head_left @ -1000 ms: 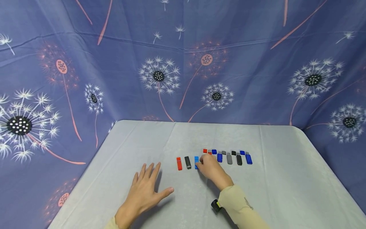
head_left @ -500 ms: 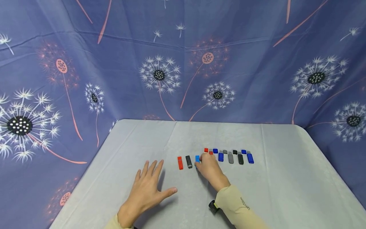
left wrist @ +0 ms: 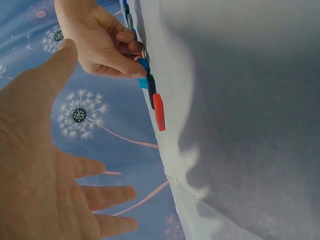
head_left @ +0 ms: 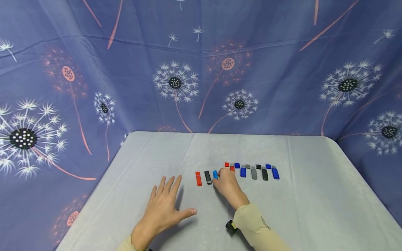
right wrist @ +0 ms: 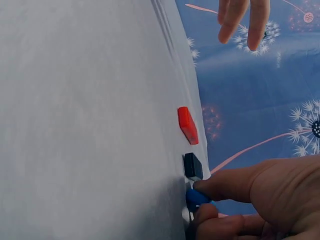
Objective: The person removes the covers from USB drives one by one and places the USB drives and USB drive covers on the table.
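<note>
The right hand (head_left: pixel 230 185), the nearer, pinches the light-blue stick (head_left: pixel 215 174) between thumb and fingers, its long axis pointing roughly forward past them; the left hand (head_left: pixel 164 209), fingers spread, holds nothing.

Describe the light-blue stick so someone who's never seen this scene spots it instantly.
Start at the white table in front of the dandelion-print cloth, then find the person's right hand. The light-blue stick is in its grip, just right of a black stick. Its bright, light shade sets it apart: the dark-blue sticks farther right are clearly deeper.
</note>
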Tool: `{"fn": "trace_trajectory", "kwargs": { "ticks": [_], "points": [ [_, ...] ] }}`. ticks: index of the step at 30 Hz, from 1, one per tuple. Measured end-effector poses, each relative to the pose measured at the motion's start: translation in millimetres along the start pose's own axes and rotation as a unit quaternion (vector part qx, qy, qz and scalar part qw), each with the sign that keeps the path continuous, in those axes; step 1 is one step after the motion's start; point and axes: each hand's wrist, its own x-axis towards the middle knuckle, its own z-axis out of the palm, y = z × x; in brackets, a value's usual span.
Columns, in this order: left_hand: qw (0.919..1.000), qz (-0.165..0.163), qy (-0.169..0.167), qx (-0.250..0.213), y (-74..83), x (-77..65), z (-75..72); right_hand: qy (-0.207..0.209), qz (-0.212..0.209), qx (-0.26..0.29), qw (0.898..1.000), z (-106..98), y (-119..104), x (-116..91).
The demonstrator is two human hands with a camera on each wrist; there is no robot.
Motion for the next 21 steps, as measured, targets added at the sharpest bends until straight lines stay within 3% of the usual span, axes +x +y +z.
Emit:
{"fn": "trace_trajectory", "kwargs": {
  "ticks": [12, 21],
  "points": [
    [0.9998, -0.011, -0.004, -0.015, 3.0, 2.0, 0.9, -0.022, 0.007, 0.078, 0.997, -15.4, 5.4, -12.7],
    [0.999, 0.002, 0.008, -0.044, 14.6, 7.8, 3.0, -0.007, 0.002, 0.084, 0.996, -36.0, 13.1, -32.0]
  ]
}}
